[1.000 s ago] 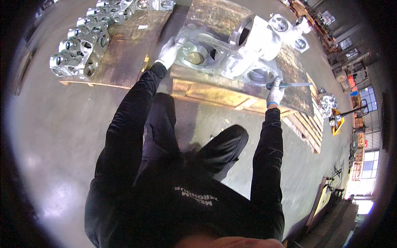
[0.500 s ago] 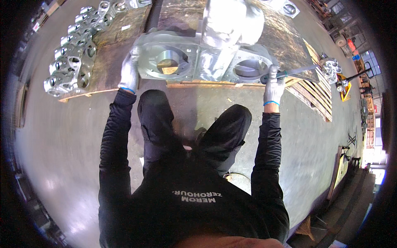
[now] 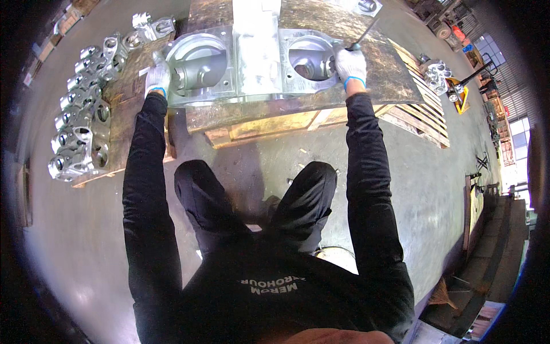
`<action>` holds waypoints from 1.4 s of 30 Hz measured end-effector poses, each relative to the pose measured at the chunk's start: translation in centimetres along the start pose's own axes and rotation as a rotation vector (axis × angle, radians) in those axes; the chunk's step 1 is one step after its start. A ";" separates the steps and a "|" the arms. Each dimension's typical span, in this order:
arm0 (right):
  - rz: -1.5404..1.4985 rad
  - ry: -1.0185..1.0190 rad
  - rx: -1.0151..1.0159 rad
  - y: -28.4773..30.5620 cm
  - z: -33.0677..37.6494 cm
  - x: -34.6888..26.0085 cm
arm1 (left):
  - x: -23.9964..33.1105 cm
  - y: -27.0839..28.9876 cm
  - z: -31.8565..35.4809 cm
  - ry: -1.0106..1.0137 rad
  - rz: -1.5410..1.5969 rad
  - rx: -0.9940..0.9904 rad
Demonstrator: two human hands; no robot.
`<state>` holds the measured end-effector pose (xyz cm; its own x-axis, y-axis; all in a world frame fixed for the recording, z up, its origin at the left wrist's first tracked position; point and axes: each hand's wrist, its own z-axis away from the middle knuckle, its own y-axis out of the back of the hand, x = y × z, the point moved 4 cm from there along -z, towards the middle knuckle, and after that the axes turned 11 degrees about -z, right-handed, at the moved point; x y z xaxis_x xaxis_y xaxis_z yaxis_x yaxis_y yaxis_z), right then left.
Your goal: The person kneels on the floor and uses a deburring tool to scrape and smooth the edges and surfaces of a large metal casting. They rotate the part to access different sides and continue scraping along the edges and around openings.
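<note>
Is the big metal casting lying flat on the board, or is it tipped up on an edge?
Flat. The casting rests on the board with both round bores facing up; left hand and right hand rest on its sides.

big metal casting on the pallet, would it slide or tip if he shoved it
The big metal casting is probably very heavy: thick walls, wide body. It lies flat on the board, so it is unlikely to tip. It looks rigid and would likely barely slide.

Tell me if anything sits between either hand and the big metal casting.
Nothing visible does. The left hand rests against the left edge of the casting, and the right hand, holding a thin rod-like tool, lies at the rim of its right bore.
</note>
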<state>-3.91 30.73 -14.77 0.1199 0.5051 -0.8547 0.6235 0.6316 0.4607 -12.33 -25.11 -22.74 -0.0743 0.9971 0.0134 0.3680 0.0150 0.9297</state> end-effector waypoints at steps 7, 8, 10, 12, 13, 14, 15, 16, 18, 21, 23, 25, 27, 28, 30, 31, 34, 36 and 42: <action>0.341 0.039 -0.246 -4.0 -4.1 -1.2 | 2.3 -0.3 -7.6 0.060 0.283 -0.132; 0.283 0.017 -0.197 -4.1 -4.3 -1.2 | 2.5 1.0 -7.3 0.139 0.428 -0.078; 0.239 -0.063 -0.043 -4.1 -4.2 -1.0 | 3.8 4.5 -5.6 0.111 0.472 0.058; 0.221 -0.040 0.007 -4.3 -3.6 -1.1 | 5.3 8.1 -2.3 0.038 0.694 0.154; 0.215 -0.032 0.017 -4.4 -3.3 -1.1 | 6.5 10.1 -0.5 0.025 0.446 0.302; 0.205 -0.024 0.038 -4.4 -3.1 -1.2 | 8.4 11.9 1.3 -0.247 0.444 0.348; 0.203 -0.025 0.044 -4.4 -2.9 -1.2 | 10.0 12.2 2.8 -0.325 0.317 0.126; 0.191 -0.004 0.068 -4.2 -2.8 -1.4 | 11.1 11.9 4.5 -0.302 0.035 -0.106; 0.201 -0.006 0.020 -4.3 -3.0 -1.5 | 14.1 13.3 7.2 -0.388 0.035 0.035; 0.257 -0.046 -0.069 -4.4 -4.2 -1.6 | 15.1 14.2 9.6 -0.290 -0.054 -0.060; 0.294 -0.001 -0.141 -4.5 -5.2 -2.0 | 16.3 15.0 12.4 -0.315 0.020 0.170; 0.310 -0.007 -0.194 -4.6 -5.7 -2.2 | 17.0 14.6 13.8 -0.278 -0.157 0.209; 0.329 0.051 -0.189 -4.5 -5.4 -2.3 | 16.9 14.1 14.0 -0.253 -0.024 0.194; 0.338 0.101 -0.162 -4.3 -5.0 -2.4 | 16.7 14.0 13.9 -0.257 0.001 0.223; 0.305 0.142 -0.123 -3.7 -3.8 -2.0 | 16.1 14.3 13.6 -0.272 0.003 0.351; 0.283 0.131 -0.097 -3.3 -3.0 -1.6 | 15.7 14.5 13.5 -0.269 -0.004 0.406; 0.286 -0.032 -0.062 -1.3 -1.7 0.5 | 14.7 14.3 13.4 -0.299 0.053 0.347; 0.422 0.133 -0.159 -0.3 -2.2 0.8 | 14.5 14.3 13.3 -0.305 0.035 0.362; 0.341 0.233 -0.434 6.8 -0.3 3.9 | 14.4 13.9 13.0 -0.317 0.053 0.434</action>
<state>0.56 37.12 -14.91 0.0545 0.8065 -0.5887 0.2008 0.5686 0.7977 3.77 -9.55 -14.46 0.2138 0.9697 -0.1181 0.7180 -0.0740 0.6921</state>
